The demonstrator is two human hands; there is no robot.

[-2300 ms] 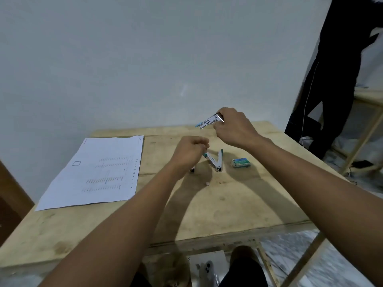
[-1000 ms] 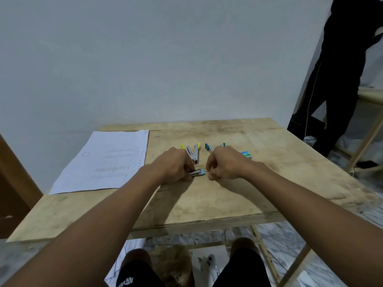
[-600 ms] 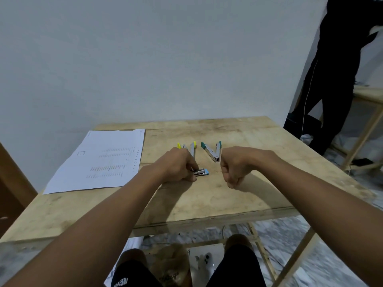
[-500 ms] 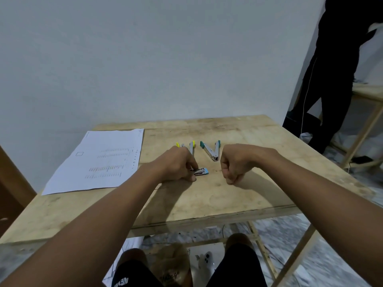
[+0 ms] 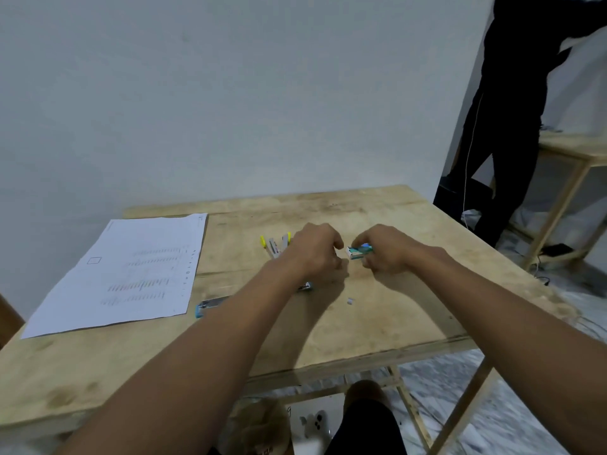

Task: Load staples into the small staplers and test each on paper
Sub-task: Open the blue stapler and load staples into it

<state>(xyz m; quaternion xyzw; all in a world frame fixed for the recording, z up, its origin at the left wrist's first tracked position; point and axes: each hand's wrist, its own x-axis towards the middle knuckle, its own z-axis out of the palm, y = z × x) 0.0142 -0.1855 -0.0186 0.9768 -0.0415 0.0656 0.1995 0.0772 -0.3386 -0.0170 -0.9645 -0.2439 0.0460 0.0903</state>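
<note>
Right hand (image 5: pixel 384 252) now grips staple box (image 5: pixel 360 251) (earlier empty fist); left hand (image 5: pixel 313 252) off blue stapler (image 5: pixel 306 286), curled, grip unclear

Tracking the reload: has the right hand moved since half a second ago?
Yes. Judged against the yellow stapler, the right hand has gone rightward and farther from the camera, and now pinches the staple box.

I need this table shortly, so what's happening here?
A person at the wooden table grips a small staple box in the right hand, with the left hand curled close to its end, probably to draw staples out; whether it holds anything is hidden. A yellow-tipped stapler lies open behind the left hand, and a blue stapler lies by the near corner of the paper, which nobody is touching.
</note>
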